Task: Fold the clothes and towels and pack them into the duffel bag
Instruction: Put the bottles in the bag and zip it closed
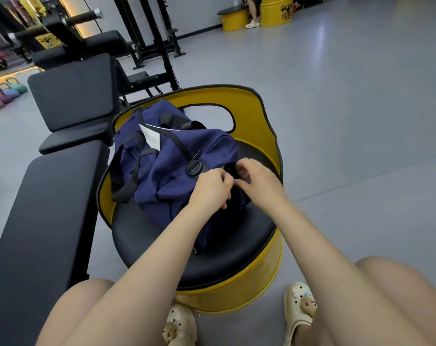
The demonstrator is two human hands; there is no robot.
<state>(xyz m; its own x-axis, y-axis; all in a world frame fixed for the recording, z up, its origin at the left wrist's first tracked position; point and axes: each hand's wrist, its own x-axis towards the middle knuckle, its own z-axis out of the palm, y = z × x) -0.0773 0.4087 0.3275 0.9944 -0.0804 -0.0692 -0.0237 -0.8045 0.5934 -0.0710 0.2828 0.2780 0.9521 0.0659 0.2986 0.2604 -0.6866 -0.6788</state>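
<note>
Navy duffel bag (172, 158) lies on the barrel seat (147, 236), its long axis running away from my hands toward the upper left. My left hand (209, 188) and right hand (256, 181) both pinch at its near end, fingers curled, probably on the zipper. White tag (150, 136) beyond my left hand, print unreadable. Black bench (37, 221) off left.

Navy duffel bag (172, 168) on yellow barrel seat (236, 290), both hands (209, 188) (259, 181) pinching its near end

The yellow seat back (256, 116) walls the duffel bag (177, 156) behind; the near side lies open.
</note>
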